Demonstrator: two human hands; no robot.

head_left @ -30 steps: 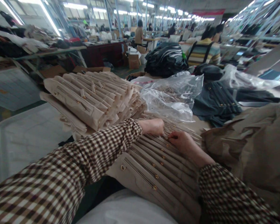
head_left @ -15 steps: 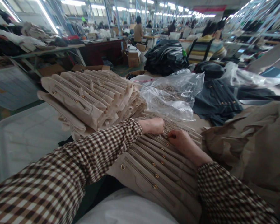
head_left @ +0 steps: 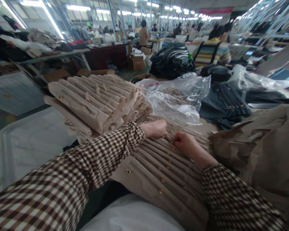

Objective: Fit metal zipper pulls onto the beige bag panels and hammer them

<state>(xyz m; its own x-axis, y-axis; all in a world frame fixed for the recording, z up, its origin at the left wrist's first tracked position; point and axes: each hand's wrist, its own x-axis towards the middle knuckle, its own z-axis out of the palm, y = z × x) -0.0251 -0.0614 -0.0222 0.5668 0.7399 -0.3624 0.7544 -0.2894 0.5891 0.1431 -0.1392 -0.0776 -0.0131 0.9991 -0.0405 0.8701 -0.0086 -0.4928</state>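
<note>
Beige fabric panels (head_left: 144, 186) with zippers and gold-coloured zipper pulls lie overlapped in a row across my lap and the table. Over the far part of this row, my left hand (head_left: 157, 128) is closed, fingertips pinched low against the panels. Just to its right, my right hand (head_left: 186, 144) is also closed, thumb and forefinger pinched near a zipper pull (head_left: 173, 148). A small gap separates the hands, with a little pale piece showing there. What either hand's fingertips hold is too small to make out.
On the left stands a thick stack of beige zippered panels (head_left: 96, 99), some with short fabric tabs. Behind my hands lies a clear plastic bag (head_left: 180, 96) of thin beige strips. Dark zippered panels (head_left: 223, 102) and crumpled beige fabric (head_left: 257, 144) are right. Co-workers sit farther back.
My left hand has shifted slightly left, widening the gap between the hands. The right hand stays close to the same spot, still pinched. The view has turned slightly left.
</note>
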